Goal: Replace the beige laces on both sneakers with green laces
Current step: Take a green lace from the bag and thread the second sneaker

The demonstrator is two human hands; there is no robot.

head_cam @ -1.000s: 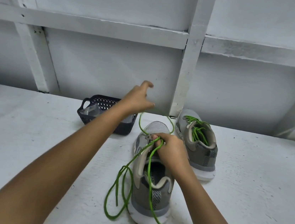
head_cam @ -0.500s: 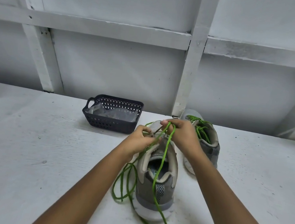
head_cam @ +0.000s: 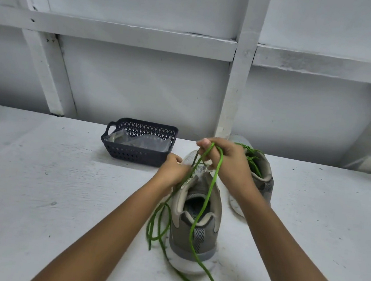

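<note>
A grey sneaker (head_cam: 195, 225) stands on the white table with its heel toward me. A long green lace (head_cam: 204, 208) runs from its front eyelets over the opening and loops on the table to its left and in front. My right hand (head_cam: 225, 166) holds a strand of this lace raised above the toe. My left hand (head_cam: 172, 170) pinches the lace at the sneaker's left eyelets. A second grey sneaker (head_cam: 257, 177), laced in green, stands behind my right hand, partly hidden.
A dark perforated basket (head_cam: 118, 148) with clear plastic bags inside sits at the back left. A white wall with crossing beams (head_cam: 236, 95) rises right behind the sneakers. White tabletop (head_cam: 33, 191) spreads to the left and right.
My left hand came down from the raised position near the wall to the sneaker's eyelets. My right hand lifted its strand upward over the toe.
</note>
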